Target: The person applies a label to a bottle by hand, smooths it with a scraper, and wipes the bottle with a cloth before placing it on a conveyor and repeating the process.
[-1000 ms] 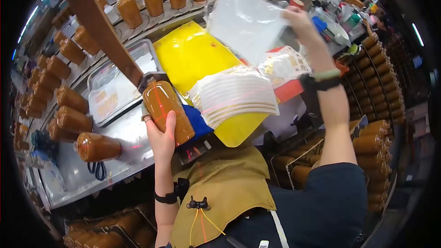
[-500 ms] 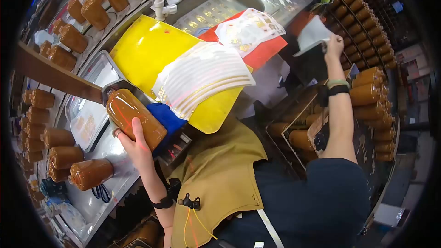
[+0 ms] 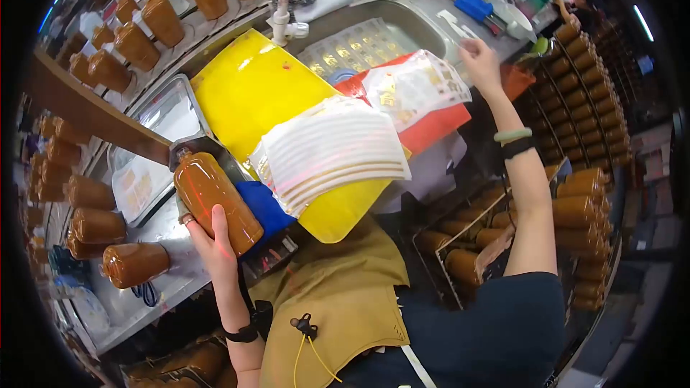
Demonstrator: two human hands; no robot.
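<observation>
My left hand (image 3: pixel 215 241) is wrapped round a brown glazed bottle (image 3: pixel 214 197), thumb on its near side. The bottle lies tilted, its neck in a dark holder (image 3: pixel 188 147) at the end of a brown bar, and a blue cloth (image 3: pixel 264 205) sits beside it. My right hand (image 3: pixel 480 66) hovers by the sink's right end, near a decal sheet with gold characters (image 3: pixel 417 86) on a red board (image 3: pixel 435 126). Its fingers are loosely bent and apart, with nothing visible in them. Between my hands, white striped strips with gold lines (image 3: pixel 334 147) lie on a yellow board (image 3: pixel 262 75).
A sink (image 3: pixel 424 18) holds sheets of gold decals (image 3: pixel 352 50) below a white tap (image 3: pixel 282 21). Brown bottles (image 3: pixel 136 264) stand along the left, and more fill racks (image 3: pixel 575 93) on the right. A clear tray (image 3: pixel 169 104) lies left of the yellow board.
The white sheet is gone from my right hand, which has moved left toward the sink. My left hand stays on the bottle. The view has shifted slightly.
</observation>
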